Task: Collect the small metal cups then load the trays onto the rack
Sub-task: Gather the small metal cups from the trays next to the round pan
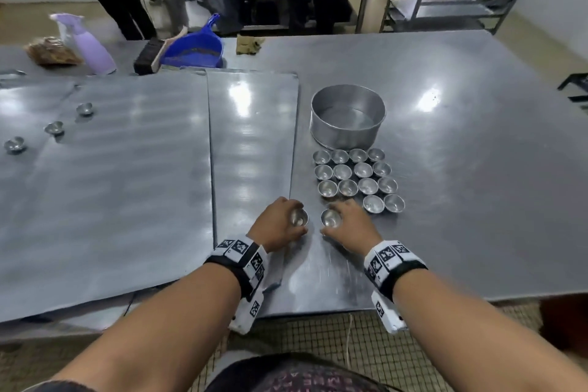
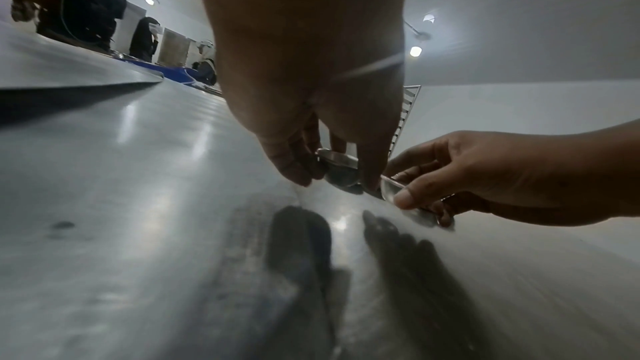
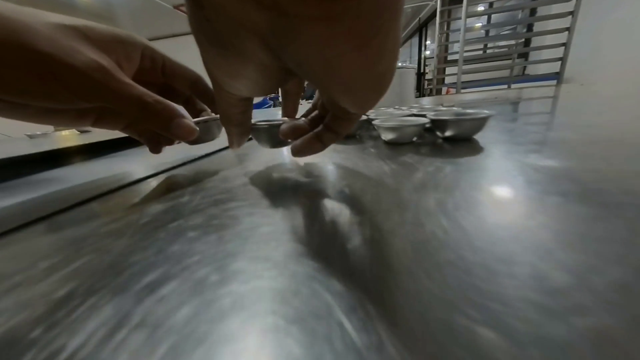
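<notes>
My left hand (image 1: 280,226) pinches a small metal cup (image 1: 299,217) just above the steel table, by the right edge of a flat tray (image 1: 251,149). My right hand (image 1: 346,223) pinches a second small cup (image 1: 331,218) right beside it. In the left wrist view the left fingers (image 2: 294,169) curl round the cup (image 2: 339,171). In the right wrist view the right fingertips (image 3: 294,130) hold the cup (image 3: 271,133). Several cups (image 1: 358,180) stand in rows on the table past my right hand. Three more cups (image 1: 54,128) sit on the far-left tray (image 1: 105,188).
A round metal tin (image 1: 348,119) stands behind the cup rows. At the table's back left are a blue dustpan (image 1: 194,49), a brush, a purple spray bottle (image 1: 89,44) and a cloth. A metal rack (image 3: 502,32) stands off right. People stand beyond the table.
</notes>
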`<state>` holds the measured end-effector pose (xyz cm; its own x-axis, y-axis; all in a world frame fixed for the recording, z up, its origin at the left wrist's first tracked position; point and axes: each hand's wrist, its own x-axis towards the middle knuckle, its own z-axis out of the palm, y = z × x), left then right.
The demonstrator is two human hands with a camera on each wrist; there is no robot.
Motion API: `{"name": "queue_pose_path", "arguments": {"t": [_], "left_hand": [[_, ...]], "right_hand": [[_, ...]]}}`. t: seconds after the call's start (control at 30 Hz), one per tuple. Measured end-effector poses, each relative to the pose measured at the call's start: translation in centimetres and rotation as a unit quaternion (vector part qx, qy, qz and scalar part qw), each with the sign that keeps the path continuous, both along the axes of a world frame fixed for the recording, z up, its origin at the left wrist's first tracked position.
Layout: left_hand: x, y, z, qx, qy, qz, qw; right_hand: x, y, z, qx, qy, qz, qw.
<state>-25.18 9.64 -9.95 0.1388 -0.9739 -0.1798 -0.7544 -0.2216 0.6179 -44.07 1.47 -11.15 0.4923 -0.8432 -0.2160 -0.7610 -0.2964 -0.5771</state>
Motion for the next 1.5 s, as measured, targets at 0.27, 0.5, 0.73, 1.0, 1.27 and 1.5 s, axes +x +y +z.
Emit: {"name": "queue_pose_path", "arguments": {"t": [0.27,0.5,0.73,1.0,1.27,1.5], "left_hand": [[-2.7,-1.9,-1.5,0.026,-0.017,-0.03,0.999],[-3.2,-2.7,-1.8,-0.033,0.008,0.025,0.999],[-3.8,-3.1,-1.8,-0.051,0.023,0.034,0.998],[-4.3,-3.7,-1.6,-0.06,0.035,0.024,0.997],[-4.7,-4.2,-1.3,-0.063,0.045,0.019,0.997],[-4.8,-4.4,-1.1,-0.053,0.038,0.017,0.998]], "right_hand": [[-2.5,-0.3,-1.3,0.007,-0.011,-0.06,0.998],[-2.7,-0.9,-1.5,-0.021,-0.034,-0.104,0.994],[-2.6,-1.4,-1.5,-0.036,-0.034,-0.1,0.994],[-2.7,-2.1,-1.3,-0.032,-0.023,-0.098,0.994],[-2.9,-3.2,-1.6,-0.039,-0.011,-0.083,0.996],[-2.9,-3.8,-1.7,-0.05,-0.005,-0.071,0.996]]}}
